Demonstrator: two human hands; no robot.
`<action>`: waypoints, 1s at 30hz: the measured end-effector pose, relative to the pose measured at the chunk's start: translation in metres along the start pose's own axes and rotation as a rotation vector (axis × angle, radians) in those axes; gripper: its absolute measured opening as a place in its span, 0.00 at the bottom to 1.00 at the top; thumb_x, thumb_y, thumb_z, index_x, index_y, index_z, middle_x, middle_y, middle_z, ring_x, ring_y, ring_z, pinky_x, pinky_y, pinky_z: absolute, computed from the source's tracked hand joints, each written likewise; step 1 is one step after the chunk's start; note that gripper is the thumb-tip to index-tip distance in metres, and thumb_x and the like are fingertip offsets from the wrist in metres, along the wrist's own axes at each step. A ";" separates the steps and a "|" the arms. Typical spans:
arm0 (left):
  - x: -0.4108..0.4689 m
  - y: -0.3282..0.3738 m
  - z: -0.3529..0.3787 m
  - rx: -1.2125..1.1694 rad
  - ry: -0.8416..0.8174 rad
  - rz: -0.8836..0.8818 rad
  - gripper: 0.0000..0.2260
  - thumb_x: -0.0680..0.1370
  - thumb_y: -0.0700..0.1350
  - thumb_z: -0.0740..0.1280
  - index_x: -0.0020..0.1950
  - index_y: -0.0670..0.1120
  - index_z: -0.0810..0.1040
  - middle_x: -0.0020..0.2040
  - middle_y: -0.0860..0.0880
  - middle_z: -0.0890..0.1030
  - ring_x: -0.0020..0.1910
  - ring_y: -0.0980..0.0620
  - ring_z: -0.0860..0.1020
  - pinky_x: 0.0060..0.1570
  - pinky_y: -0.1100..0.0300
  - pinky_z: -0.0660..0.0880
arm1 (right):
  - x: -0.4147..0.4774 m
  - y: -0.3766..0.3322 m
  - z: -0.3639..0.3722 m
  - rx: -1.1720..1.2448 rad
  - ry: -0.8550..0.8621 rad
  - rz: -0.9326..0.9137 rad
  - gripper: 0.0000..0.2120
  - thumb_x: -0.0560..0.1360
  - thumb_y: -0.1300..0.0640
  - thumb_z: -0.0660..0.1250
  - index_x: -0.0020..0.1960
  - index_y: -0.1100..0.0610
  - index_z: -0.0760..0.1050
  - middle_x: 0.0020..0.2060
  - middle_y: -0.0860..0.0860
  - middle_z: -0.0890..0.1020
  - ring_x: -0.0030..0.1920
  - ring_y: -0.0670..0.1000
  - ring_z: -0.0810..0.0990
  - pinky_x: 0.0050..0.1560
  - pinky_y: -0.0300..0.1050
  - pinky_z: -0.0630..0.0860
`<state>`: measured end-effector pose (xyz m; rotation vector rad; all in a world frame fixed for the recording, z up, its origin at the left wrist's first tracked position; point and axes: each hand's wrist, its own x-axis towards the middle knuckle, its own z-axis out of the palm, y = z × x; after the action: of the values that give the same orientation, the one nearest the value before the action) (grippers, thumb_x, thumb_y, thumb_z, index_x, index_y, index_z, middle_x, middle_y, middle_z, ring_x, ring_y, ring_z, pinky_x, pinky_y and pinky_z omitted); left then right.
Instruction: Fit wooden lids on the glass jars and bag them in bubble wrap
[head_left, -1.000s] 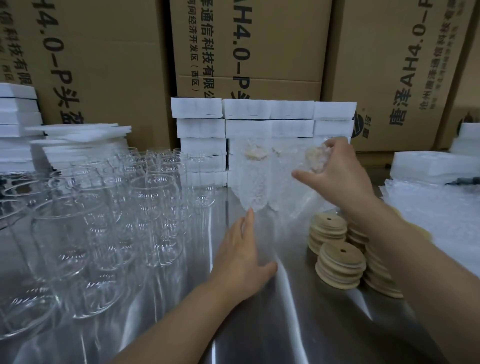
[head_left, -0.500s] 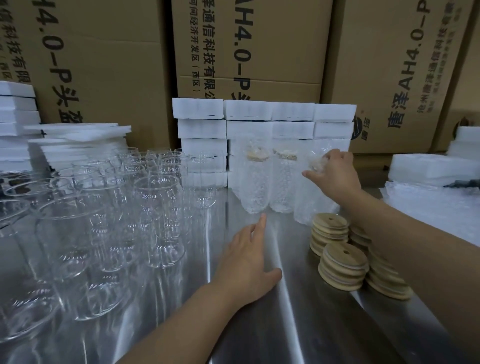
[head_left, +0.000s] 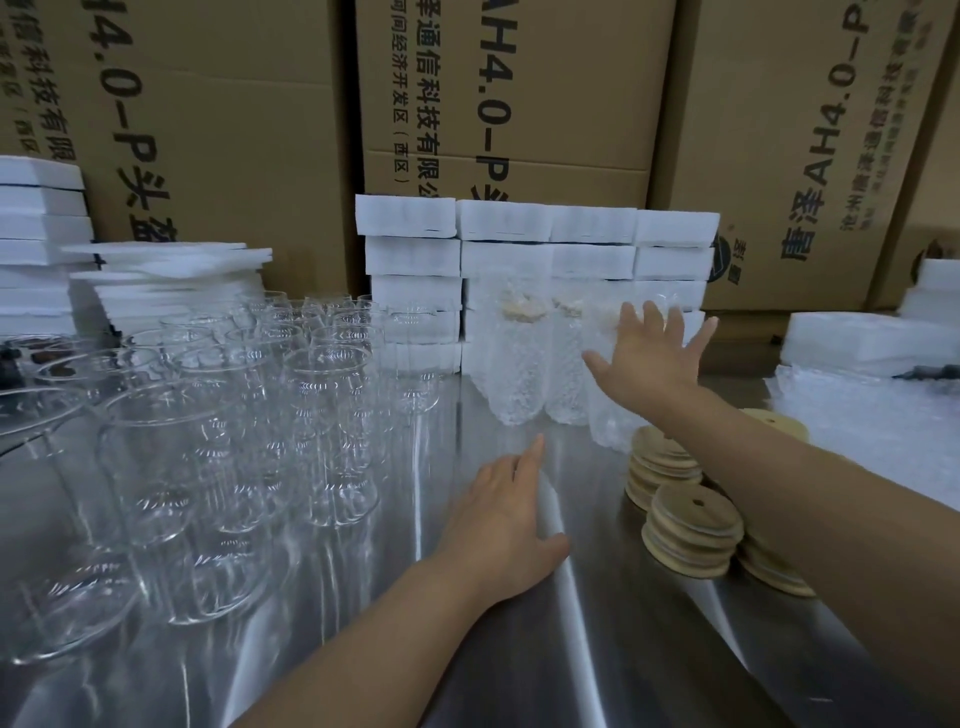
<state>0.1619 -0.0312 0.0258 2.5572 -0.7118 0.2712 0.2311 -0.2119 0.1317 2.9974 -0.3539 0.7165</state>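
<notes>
Three bubble-wrapped jars (head_left: 519, 364) with wooden lids stand in a row at the back of the steel table (head_left: 519, 649), against white foam blocks. My right hand (head_left: 649, 358) is spread with straight fingers in front of the rightmost wrapped jar (head_left: 605, 410), holding nothing. My left hand (head_left: 504, 525) lies flat, palm down, on the table in the middle. Several bare glass jars (head_left: 327, 415) crowd the left side. Stacks of round wooden lids (head_left: 691, 530) sit to the right, partly under my right forearm.
White foam blocks (head_left: 535, 249) are stacked behind the wrapped jars and at the far left (head_left: 41, 244). Bubble wrap bags (head_left: 872, 415) lie at the right edge. Large cardboard boxes (head_left: 519, 104) form a wall behind the table.
My right hand has set the third wrapped jar down beside the other two, let go and spread its fingers. My left hand has stayed flat on the table.
</notes>
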 end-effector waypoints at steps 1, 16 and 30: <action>0.000 0.000 0.000 0.006 0.002 0.002 0.41 0.76 0.55 0.66 0.80 0.51 0.43 0.75 0.50 0.60 0.75 0.51 0.55 0.72 0.59 0.55 | -0.005 -0.011 -0.006 0.081 0.091 -0.020 0.32 0.80 0.41 0.52 0.78 0.55 0.49 0.76 0.55 0.55 0.76 0.60 0.48 0.71 0.66 0.36; -0.001 0.004 -0.007 0.039 0.118 0.032 0.18 0.75 0.52 0.65 0.60 0.43 0.73 0.57 0.43 0.78 0.57 0.43 0.74 0.57 0.48 0.72 | -0.086 -0.139 -0.046 0.574 -0.264 -0.740 0.25 0.76 0.40 0.63 0.70 0.45 0.64 0.77 0.45 0.43 0.74 0.55 0.60 0.70 0.54 0.63; 0.011 0.003 -0.002 -0.260 0.099 -0.103 0.18 0.75 0.46 0.66 0.64 0.45 0.75 0.59 0.46 0.79 0.59 0.48 0.77 0.53 0.58 0.72 | -0.101 -0.081 -0.011 1.140 0.030 -0.232 0.22 0.62 0.50 0.79 0.33 0.54 0.64 0.57 0.53 0.77 0.58 0.50 0.76 0.53 0.37 0.71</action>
<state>0.1693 -0.0372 0.0323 2.3071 -0.5381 0.2511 0.1571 -0.1103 0.0971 3.8900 0.6348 1.2504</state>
